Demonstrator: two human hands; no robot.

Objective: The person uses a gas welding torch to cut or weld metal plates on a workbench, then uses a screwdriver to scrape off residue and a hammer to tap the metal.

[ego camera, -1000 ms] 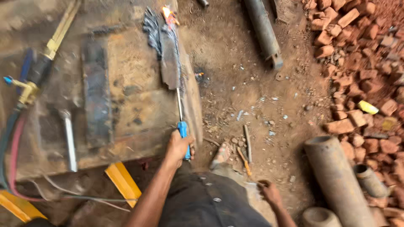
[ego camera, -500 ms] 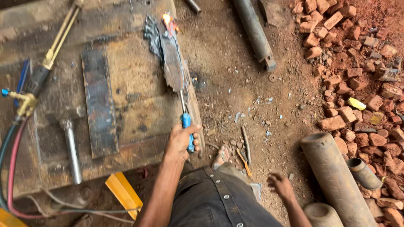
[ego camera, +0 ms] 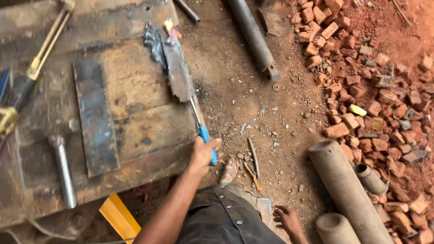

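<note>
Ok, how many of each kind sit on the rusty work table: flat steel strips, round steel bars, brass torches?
Flat steel strips: 2, the wide strip and the jagged strip near the tool in the left hand
Round steel bars: 1, round bar
Brass torches: 1, brass torch
Total: 4

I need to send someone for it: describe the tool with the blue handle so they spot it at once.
Start at the big rusty steel table and go to its right edge. There the left hand grips a blue-handled tool whose thin shaft runs up to a narrow metal strip. No other tool on the table has a blue grip.
</note>
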